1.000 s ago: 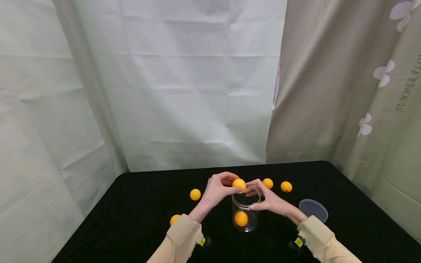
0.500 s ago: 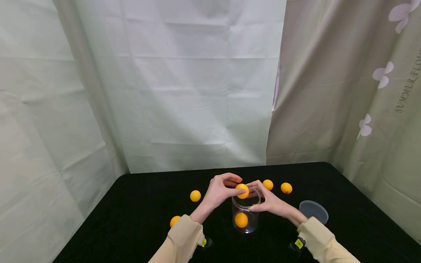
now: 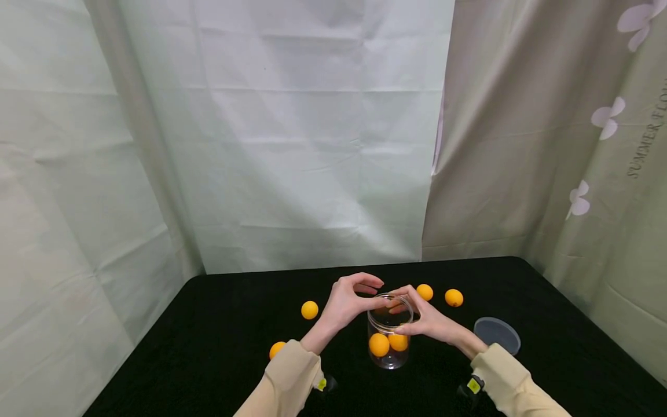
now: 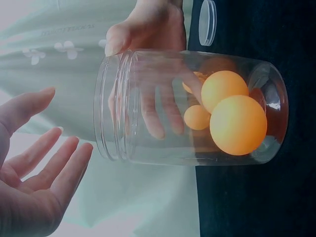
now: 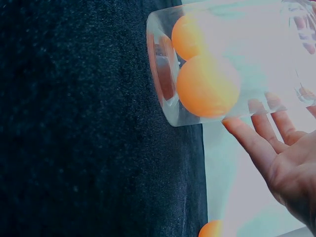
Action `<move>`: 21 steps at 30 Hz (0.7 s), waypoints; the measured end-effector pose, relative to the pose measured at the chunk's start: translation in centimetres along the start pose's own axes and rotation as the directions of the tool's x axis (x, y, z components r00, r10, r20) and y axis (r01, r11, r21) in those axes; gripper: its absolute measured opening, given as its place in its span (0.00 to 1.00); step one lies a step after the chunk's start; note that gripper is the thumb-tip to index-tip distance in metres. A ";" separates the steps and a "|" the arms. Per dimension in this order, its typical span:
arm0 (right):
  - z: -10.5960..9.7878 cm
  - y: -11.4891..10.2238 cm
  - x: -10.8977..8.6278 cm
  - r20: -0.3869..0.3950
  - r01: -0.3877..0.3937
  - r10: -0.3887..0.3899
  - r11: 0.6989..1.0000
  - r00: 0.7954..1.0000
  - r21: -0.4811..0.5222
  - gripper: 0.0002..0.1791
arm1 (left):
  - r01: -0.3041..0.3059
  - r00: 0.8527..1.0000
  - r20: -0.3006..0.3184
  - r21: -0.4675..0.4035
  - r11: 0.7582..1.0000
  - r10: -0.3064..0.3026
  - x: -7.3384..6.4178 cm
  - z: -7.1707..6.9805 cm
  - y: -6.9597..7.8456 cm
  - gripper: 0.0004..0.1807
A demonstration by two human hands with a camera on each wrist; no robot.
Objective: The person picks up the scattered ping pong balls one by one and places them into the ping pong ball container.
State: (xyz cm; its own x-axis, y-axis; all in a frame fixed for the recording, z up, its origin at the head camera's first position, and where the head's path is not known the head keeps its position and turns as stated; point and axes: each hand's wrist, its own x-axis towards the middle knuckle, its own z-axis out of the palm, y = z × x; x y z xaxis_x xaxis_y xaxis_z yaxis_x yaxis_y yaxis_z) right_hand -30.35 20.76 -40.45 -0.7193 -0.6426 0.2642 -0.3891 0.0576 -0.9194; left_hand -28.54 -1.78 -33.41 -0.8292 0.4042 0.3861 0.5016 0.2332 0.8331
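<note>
A clear plastic jar (image 3: 389, 360) stands upright on the black table with its mouth uncovered. Two orange ping-pong balls, a left one (image 3: 378, 344) and a right one (image 3: 398, 341), lie at its bottom. My right hand (image 3: 429, 320) holds the jar from the right, thumb on the near side near the rim and fingers behind the far wall. Over the left of the jar's mouth is my left hand (image 3: 350, 298), thumb and fingers apart with nothing between them. In the left wrist view the spread fingers (image 4: 64, 182) sit just beyond the rim.
Loose balls lie about the table: one left ball (image 3: 310, 310), one by the left sleeve (image 3: 277, 349), and two behind the right hand, an inner ball (image 3: 424, 292) and an outer ball (image 3: 454, 297). A grey round lid (image 3: 497, 335) lies right of the right wrist. Curtains hang behind.
My left hand has let go of its ping-pong ball, which dropped into the jar beside the first one. That first ball shifted slightly left. My right hand stays on the jar.
</note>
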 end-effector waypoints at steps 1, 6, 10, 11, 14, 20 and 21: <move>0.0 0.0 0.0 0.000 -0.002 0.002 1.000 1.000 -0.001 0.30 | 0.002 1.000 0.000 0.000 1.000 -0.002 0.0 0.0 0.1 0.14; 0.1 -0.3 0.0 -0.003 -0.013 0.013 1.000 1.000 0.004 0.30 | 0.010 1.000 -0.005 -0.009 1.000 -0.010 0.0 -0.2 0.3 0.14; 0.2 -0.4 0.0 -0.004 -0.018 0.018 1.000 1.000 0.001 0.30 | 0.007 1.000 -0.006 -0.011 1.000 -0.007 -0.1 -0.3 0.3 0.15; 0.2 -0.4 0.0 -0.005 -0.020 0.020 1.000 1.000 -0.002 0.30 | 0.008 1.000 -0.007 -0.009 1.000 -0.009 -0.2 -0.4 0.3 0.15; 0.2 -0.4 0.0 -0.001 -0.012 0.012 1.000 1.000 -0.006 0.30 | 0.010 1.000 -0.007 -0.007 1.000 -0.010 -0.3 -0.6 0.2 0.15; 0.3 -0.5 -0.1 0.002 -0.005 0.005 1.000 1.000 0.004 0.31 | -0.007 1.000 -0.015 -0.018 1.000 0.007 -0.4 -1.3 0.1 0.16; 0.3 -0.6 -0.1 0.001 -0.007 0.007 1.000 1.000 0.008 0.31 | -0.007 1.000 -0.016 -0.019 1.000 0.006 -0.5 -1.4 0.1 0.17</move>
State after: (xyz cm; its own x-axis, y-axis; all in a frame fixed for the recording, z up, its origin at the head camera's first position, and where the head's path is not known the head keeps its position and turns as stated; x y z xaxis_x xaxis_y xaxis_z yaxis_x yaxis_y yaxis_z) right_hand -29.84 20.52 -40.03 -0.7213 -0.6430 0.2575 -0.3796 0.0561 -0.9234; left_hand -28.45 -3.17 -32.97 -0.8299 0.3914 0.3976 0.5022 0.2133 0.8381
